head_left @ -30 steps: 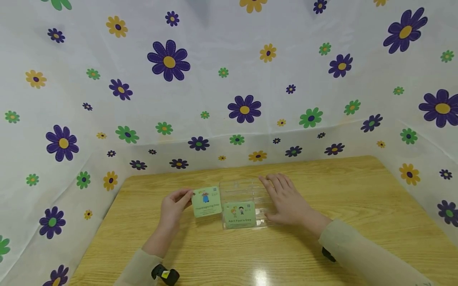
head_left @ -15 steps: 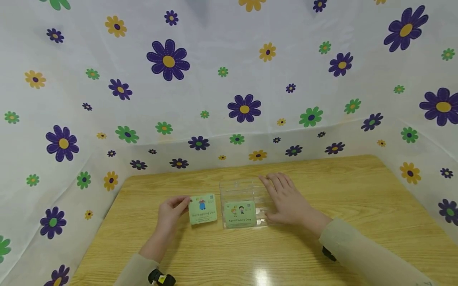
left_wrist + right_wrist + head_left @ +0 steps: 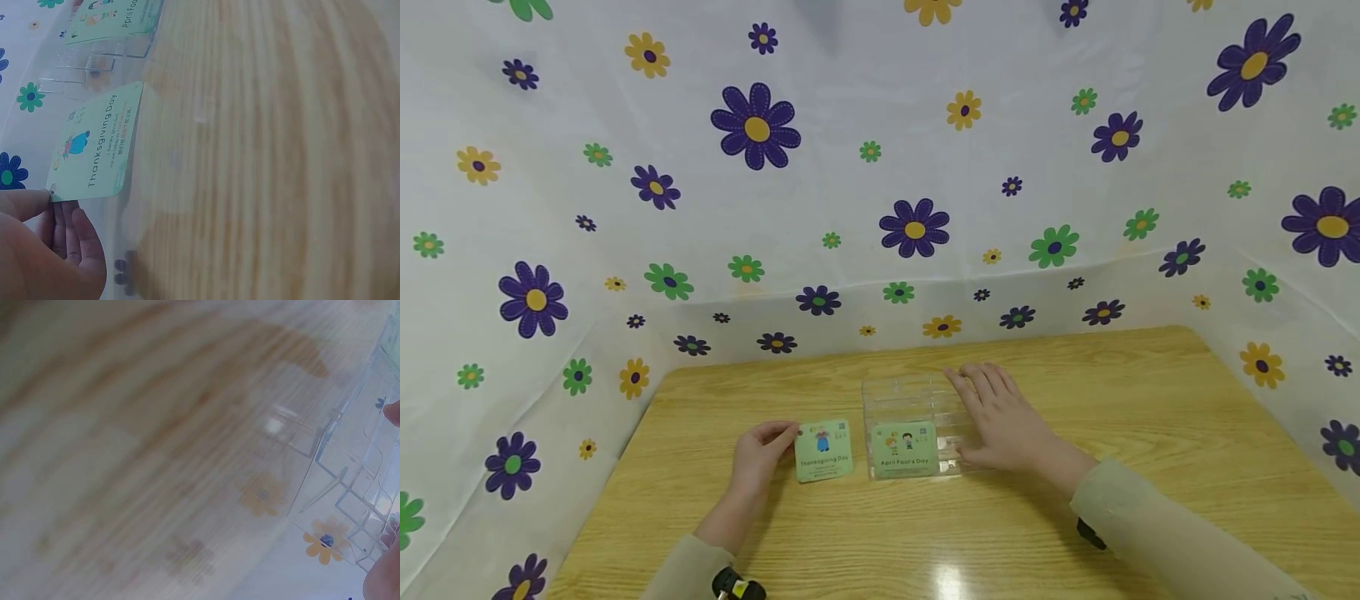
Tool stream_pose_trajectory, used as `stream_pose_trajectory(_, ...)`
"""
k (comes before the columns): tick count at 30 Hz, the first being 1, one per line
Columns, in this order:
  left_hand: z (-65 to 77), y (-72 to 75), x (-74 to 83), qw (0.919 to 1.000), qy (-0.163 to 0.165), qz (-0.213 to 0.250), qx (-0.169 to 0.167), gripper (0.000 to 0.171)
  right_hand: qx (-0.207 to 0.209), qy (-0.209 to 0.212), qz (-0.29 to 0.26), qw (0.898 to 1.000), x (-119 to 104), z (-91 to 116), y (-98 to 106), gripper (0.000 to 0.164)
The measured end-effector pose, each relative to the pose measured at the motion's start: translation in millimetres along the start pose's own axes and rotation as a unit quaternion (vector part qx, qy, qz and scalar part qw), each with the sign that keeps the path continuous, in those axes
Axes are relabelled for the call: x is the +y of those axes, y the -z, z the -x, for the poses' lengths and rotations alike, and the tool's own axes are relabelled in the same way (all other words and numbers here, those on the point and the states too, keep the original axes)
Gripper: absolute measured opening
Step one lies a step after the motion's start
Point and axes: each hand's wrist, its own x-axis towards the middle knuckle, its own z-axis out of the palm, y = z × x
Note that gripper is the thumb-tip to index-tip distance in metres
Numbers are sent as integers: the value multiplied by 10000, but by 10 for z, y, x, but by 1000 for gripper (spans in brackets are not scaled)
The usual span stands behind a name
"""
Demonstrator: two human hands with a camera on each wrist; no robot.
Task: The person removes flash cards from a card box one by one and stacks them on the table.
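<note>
The left hand [image 3: 760, 457] pinches the green Thanksgiving Day card [image 3: 824, 452] at its far left corner, the thumb against the card's face and the fingers curled below. The card, printed with a figure in blue, is just left of a clear stepped plastic holder [image 3: 898, 393], apart from it; whether its near edge touches the desk [image 3: 850, 542] cannot be told. The right hand [image 3: 1003, 425] rests on the right part of the holder, its fingers extended toward the far side and its thumb set apart on the near side. A second green card, the April Fool's Day card [image 3: 904, 450], with two small figures, sits in the near left part of the holder, its print facing the near side. Both arms wear pale sleeves [image 3: 1172, 525], with a black band [image 3: 739, 585] at the left wrist and a black object [image 3: 1090, 533] below the right cuff. The wood-grained desk shows a bright reflection at its near middle. White cloth [image 3: 820, 192] patterned with purple, yellow and green flowers encloses the far, left and right sides.
</note>
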Motion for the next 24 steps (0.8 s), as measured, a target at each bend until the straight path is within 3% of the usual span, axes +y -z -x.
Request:
stream_pose_trajectory(8,-39,42,-66,9984,-186,-513,159,28,18,15,-8,10000,-2,-4,-2,112)
stream_pose_trajectory(17,-94,73,-133,9909,-343,-1249,360,20,2,22,-49,10000,-15,-6,-11,112)
stream_pose_trajectory(24,-139,67,-138,9898,-396,-1340,291,18,50,-10,-129,9999,-8,-9,-6,113)
